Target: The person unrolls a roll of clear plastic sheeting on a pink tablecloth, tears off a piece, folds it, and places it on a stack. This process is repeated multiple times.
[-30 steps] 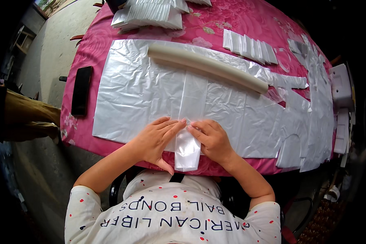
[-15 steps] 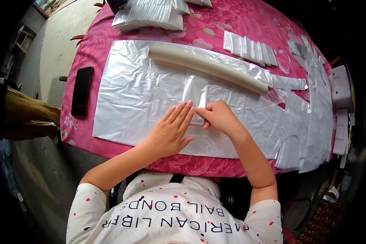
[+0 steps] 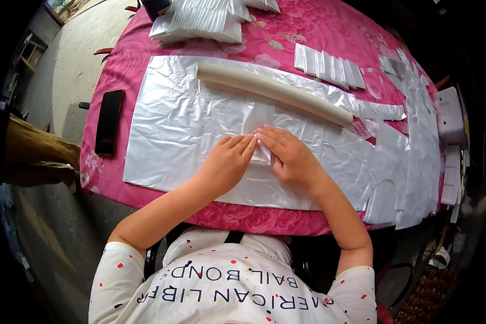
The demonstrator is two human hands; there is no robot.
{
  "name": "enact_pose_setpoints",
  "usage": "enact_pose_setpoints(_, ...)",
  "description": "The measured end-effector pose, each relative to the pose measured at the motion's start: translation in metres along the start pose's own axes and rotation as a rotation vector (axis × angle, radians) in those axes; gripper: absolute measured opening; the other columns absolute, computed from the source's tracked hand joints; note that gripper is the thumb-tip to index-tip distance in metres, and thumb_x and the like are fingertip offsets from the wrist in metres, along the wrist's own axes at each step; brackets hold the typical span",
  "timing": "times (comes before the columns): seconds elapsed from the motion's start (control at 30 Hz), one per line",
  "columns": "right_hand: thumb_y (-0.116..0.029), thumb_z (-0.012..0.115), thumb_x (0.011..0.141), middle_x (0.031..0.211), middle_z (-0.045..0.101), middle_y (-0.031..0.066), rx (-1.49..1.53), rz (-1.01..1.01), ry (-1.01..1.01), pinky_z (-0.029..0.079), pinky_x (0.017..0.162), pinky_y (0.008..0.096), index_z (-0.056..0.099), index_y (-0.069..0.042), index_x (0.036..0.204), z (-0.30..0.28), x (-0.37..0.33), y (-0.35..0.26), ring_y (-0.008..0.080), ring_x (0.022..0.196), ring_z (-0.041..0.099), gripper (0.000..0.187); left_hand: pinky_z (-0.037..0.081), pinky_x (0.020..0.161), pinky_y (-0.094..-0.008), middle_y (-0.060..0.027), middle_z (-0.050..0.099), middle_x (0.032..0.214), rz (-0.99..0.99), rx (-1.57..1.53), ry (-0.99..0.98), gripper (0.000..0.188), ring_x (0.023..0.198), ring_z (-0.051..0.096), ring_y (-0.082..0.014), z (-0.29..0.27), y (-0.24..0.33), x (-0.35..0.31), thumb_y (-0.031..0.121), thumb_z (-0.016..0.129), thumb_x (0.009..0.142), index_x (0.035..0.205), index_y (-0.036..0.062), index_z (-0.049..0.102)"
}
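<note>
A dark, rounded container (image 3: 155,7), cut off by the top edge of the view, stands at the far left of the desk (image 3: 243,217); its contents are hidden. The desk wears a pink rose-printed cloth. Spread over it is a broad, crinkled, silvery-white plastic sheet (image 3: 170,132), shiny and creased, with a long, smooth, beige cylindrical tube (image 3: 275,95) lying slantwise across its far part. Beyond lie a thick stack of flat-folded white plastic packets (image 3: 202,26) and a short overlapping row of folded translucent packets (image 3: 329,67). A black rectangular phone (image 3: 109,123) lies left of the sheet.

A narrow, folded strip of glossy translucent plastic (image 3: 258,114) lies on the sheet near its middle, under the 2 hands. The left hand (image 3: 227,162) has its fingers together, tips on the strip; the right hand (image 3: 290,154) arches over it, fingertips meeting the left's. I cannot tell whether either pinches the plastic.
</note>
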State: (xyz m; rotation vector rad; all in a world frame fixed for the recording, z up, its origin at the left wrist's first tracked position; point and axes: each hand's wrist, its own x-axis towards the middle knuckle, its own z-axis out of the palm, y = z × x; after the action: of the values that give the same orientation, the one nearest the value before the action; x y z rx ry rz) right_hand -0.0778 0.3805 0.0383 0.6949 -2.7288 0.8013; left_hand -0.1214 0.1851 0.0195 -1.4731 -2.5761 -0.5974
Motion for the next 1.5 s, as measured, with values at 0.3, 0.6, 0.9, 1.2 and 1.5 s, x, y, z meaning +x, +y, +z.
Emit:
enact_pose_setpoints(0.3,0.006,0.062,0.062,0.099,0.063,0.0077,0.151,-0.032,0.023,0.049,0.080,0.0340,0.064,-0.005,0.098,0.008,-0.020,-0.018,0.0262,0.092,0.058,0.038,0.044,0.087,-0.0389,-0.0109,0.059,0.115,0.114,-0.241,0.010,0.055,0.105,0.057,-0.0249,-0.015,0.008,-0.032,0.015,0.068,0.068,0.118,0.0013,0.051)
enact_pose_setpoints(0.6,-0.011,0.060,0.081,0.069,0.063,0.0077,0.403,0.578,0.026,0.046,0.058,0.0292,0.066,-0.001,0.086,0.008,-0.016,-0.025,0.0181,0.062,0.059,0.013,0.048,0.072,-0.0359,-0.0141,0.066,0.088,-0.407,-0.574,-0.075,0.052,0.084,0.063,-0.0286,-0.016,0.004,-0.022,0.012,0.065,0.076,0.122,-0.0017,0.046)
enact_pose_setpoints(0.9,-0.027,0.061,0.085,0.057,0.057,0.0024,0.684,1.106,-0.288,0.035,0.043,0.0220,0.062,-0.003,0.067,-0.005,0.026,0.002,0.0067,0.049,0.055,0.031,0.047,0.059,-0.0279,-0.0141,0.065,0.077,-0.817,-0.698,-0.081,0.060,0.057,0.060,-0.0193,-0.023,-0.006,0.019,0.011,0.064,0.080,0.131,-0.0036,0.036)
enact_pose_setpoints(1.2,-0.024,0.059,0.084,0.057,0.056,0.0035,0.715,1.116,-0.342,0.038,0.044,0.0260,0.059,-0.002,0.061,-0.002,0.034,0.010,0.0116,0.049,0.059,0.031,0.021,0.107,-0.0454,-0.0234,0.026,0.141,-0.194,-0.007,0.027,0.079,0.132,0.024,-0.0358,0.003,0.017,0.014,0.043,0.058,0.080,0.133,-0.0087,0.030)
enact_pose_setpoints(1.5,-0.026,0.061,0.081,0.100,0.062,0.0168,-0.301,0.705,-0.128,0.050,0.071,0.0344,0.060,0.002,0.099,-0.005,0.027,-0.032,0.0237,0.083,0.063,0.033,0.007,0.111,-0.0454,-0.0264,0.017,0.144,-0.211,-0.041,-0.020,0.107,0.137,0.011,-0.0366,0.023,0.013,0.010,0.064,0.056,0.071,0.136,-0.0123,0.017)
